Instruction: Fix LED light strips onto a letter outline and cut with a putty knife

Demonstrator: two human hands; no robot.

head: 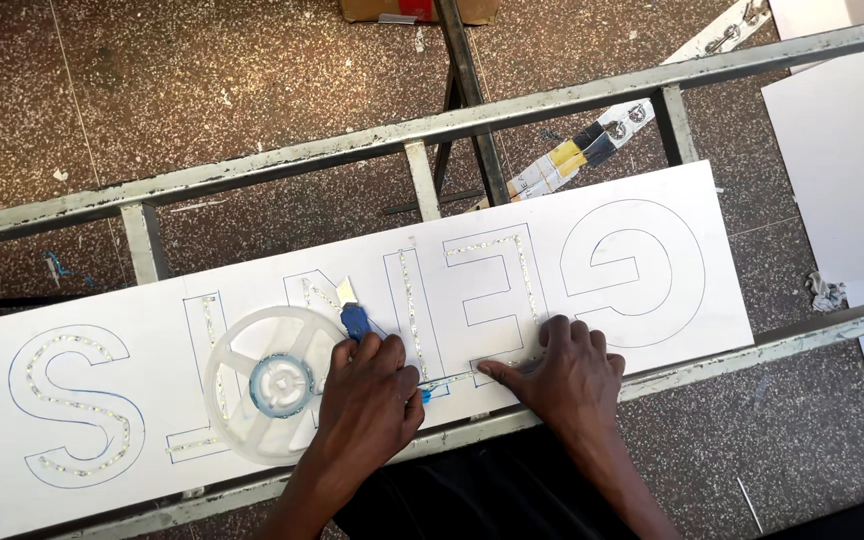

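left hand (367, 395): fingers curled around blue utility knife (355, 318), blade up; resting on white board (652, 210)
right hand (564, 372): flat, fingers slightly spread; fingertips pressing LED strip (497, 365) onto board

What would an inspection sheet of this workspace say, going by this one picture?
Surface: long white sign board with outlined letters, lying across a grey metal frame.
Job's things: LED strip stuck along several letter outlines; clear plastic reel resting on the board; blue utility knife.
Clutter: crumpled scrap on the floor; a taped strip under the frame.
Hands: left hand grips the knife; right hand lies flat, fingers pressing the strip onto the board.
Cables: nothing seen apart from the LED strip.
Surroundings: speckled floor; cardboard box at top; white sheets at right.
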